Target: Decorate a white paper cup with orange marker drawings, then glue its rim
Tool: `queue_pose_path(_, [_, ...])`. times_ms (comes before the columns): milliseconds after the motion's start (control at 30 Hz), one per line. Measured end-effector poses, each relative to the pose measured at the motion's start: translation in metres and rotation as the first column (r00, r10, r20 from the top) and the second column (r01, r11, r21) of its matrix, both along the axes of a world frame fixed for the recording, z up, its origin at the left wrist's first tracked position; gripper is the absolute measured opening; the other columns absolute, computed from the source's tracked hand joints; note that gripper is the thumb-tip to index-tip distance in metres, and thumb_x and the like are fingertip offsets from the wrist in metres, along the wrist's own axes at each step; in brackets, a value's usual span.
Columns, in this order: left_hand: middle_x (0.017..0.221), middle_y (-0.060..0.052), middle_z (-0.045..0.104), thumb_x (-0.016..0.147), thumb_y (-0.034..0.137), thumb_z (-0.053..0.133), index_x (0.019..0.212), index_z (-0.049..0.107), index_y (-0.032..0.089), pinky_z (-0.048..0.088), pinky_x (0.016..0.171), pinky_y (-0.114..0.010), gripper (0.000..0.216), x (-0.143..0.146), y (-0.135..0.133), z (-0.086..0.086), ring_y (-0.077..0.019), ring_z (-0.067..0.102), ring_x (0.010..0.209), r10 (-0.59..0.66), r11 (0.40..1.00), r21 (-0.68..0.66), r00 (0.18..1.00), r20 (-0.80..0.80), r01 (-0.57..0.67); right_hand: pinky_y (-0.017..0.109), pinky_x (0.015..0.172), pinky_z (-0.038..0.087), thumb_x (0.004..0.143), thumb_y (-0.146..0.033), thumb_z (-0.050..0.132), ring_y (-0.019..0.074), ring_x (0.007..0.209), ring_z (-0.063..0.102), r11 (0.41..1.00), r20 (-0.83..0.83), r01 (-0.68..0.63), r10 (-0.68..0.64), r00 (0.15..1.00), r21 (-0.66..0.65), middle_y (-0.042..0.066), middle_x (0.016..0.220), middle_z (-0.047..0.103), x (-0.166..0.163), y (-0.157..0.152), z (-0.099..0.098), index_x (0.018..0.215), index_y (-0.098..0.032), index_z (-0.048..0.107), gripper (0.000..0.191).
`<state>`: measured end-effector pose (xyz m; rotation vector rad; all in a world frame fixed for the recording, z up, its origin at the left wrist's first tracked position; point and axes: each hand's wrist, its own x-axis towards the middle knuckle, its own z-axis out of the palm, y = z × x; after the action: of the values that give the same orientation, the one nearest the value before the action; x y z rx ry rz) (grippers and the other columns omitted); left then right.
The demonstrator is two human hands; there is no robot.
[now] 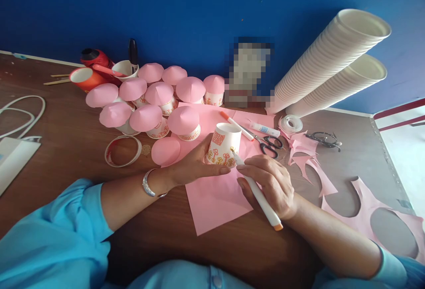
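My left hand (pixel 195 158) grips a white paper cup (pixel 229 136) from its left side and below, holding it over pink paper. Red and yellow-orange flowers run round the cup's lower part, and a red hatched patch sits higher up. In my right hand (pixel 270 183) is a white marker (pixel 260 198) with an orange end, its tip at the cup's flowers on the right. Beneath both hands lies a pink paper sheet (pixel 215 209). Just behind the cup rest a red-capped marker (pixel 236 125), black-handled scissors (pixel 269 145) and a glue stick (pixel 264 129).
Several decorated cups with pink cone tops (pixel 184 121) stand at left centre. A roll of tape (pixel 122 151) lies before them. Tall stacks of paper cups (pixel 332 54) lean at the back right. Pink paper scraps (pixel 361 209), eyeglasses (pixel 323 139) and a ribbon roll (pixel 291 123) lie right.
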<state>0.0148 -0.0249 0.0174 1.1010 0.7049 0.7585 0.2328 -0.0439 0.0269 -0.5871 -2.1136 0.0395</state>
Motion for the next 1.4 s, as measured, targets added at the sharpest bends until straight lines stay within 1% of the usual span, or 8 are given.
queue_pose_path(200, [0.106,-0.004,0.057,0.082,0.037,0.084,0.121,0.051,0.021,0.047,0.080,-0.032,0.053,0.0000,0.0007,0.0011,-0.0200,0.056,0.098,-0.001,1.000,0.026,0.999,-0.048,0.003,0.032,0.062,0.059,0.097,-0.011,0.061,0.0176,0.075,0.067,1.000,0.006,0.010,-0.010,1.000,-0.005,0.008,0.087,0.070,-0.0011,-0.0006,0.0006,0.114,-0.011,0.063,0.017])
queue_pose_path(433, [0.107,-0.003,0.056,0.083,0.034,0.084,0.119,0.051,0.021,0.047,0.080,-0.032,0.051,0.0006,0.0006,0.0022,-0.0191,0.055,0.097,-0.003,0.999,0.033,0.998,-0.062,0.005,0.032,0.064,0.059,0.095,-0.009,0.063,0.0175,0.077,0.066,1.000,0.013,0.000,0.000,1.000,-0.002,0.009,0.088,0.070,-0.0008,-0.0001,-0.0002,0.113,-0.008,0.064,0.018])
queue_pose_path(633, [0.108,-0.004,0.056,0.082,0.037,0.084,0.120,0.051,0.021,0.048,0.081,-0.033,0.053,0.0002,0.0004,0.0006,-0.0200,0.056,0.099,-0.001,1.000,0.027,0.998,-0.057,0.003,0.031,0.062,0.059,0.096,-0.010,0.061,0.0176,0.075,0.066,1.000,0.022,0.012,-0.012,1.000,-0.006,0.009,0.087,0.070,-0.0008,-0.0006,0.0017,0.112,-0.010,0.063,0.016])
queue_pose_path(833, [0.108,-0.003,0.055,0.082,0.038,0.085,0.121,0.051,0.021,0.048,0.081,-0.033,0.055,-0.0004,0.0000,0.0024,-0.0196,0.055,0.099,0.017,1.000,0.019,0.996,-0.082,-0.016,0.031,0.062,0.058,0.095,-0.010,0.061,0.0178,0.074,0.066,1.000,-0.008,-0.024,0.024,1.000,0.005,0.007,0.084,0.068,-0.0006,-0.0007,0.0014,0.112,-0.009,0.063,0.016])
queue_pose_path(1000, [0.107,-0.003,0.055,0.081,0.037,0.086,0.121,0.050,0.021,0.047,0.080,-0.032,0.056,0.0004,-0.0006,0.0025,-0.0189,0.055,0.098,0.019,1.000,0.011,0.997,-0.068,-0.019,0.032,0.062,0.059,0.094,-0.010,0.062,0.0190,0.075,0.068,0.999,-0.008,-0.035,0.035,0.999,-0.013,0.008,0.085,0.069,-0.0008,-0.0006,0.0002,0.113,-0.009,0.064,0.019])
queue_pose_path(1167, [0.109,-0.004,0.056,0.081,0.040,0.086,0.121,0.050,0.022,0.048,0.082,-0.034,0.057,0.0007,0.0001,0.0014,-0.0210,0.055,0.100,0.021,1.000,0.010,0.997,-0.074,-0.020,0.032,0.061,0.059,0.095,-0.011,0.060,0.0188,0.074,0.066,0.999,0.005,-0.037,0.038,0.999,-0.018,0.008,0.085,0.069,-0.0010,-0.0003,0.0012,0.118,-0.010,0.063,0.023])
queue_pose_path(1400, [0.111,-0.005,0.058,0.080,0.041,0.087,0.122,0.051,0.022,0.049,0.083,-0.035,0.059,-0.0007,0.0000,0.0010,-0.0225,0.057,0.102,0.020,1.000,0.005,0.996,-0.088,-0.020,0.032,0.062,0.058,0.095,-0.011,0.061,0.0186,0.074,0.066,1.000,0.007,-0.027,0.027,1.000,-0.007,0.008,0.086,0.068,-0.0008,-0.0004,0.0011,0.114,-0.010,0.064,0.019])
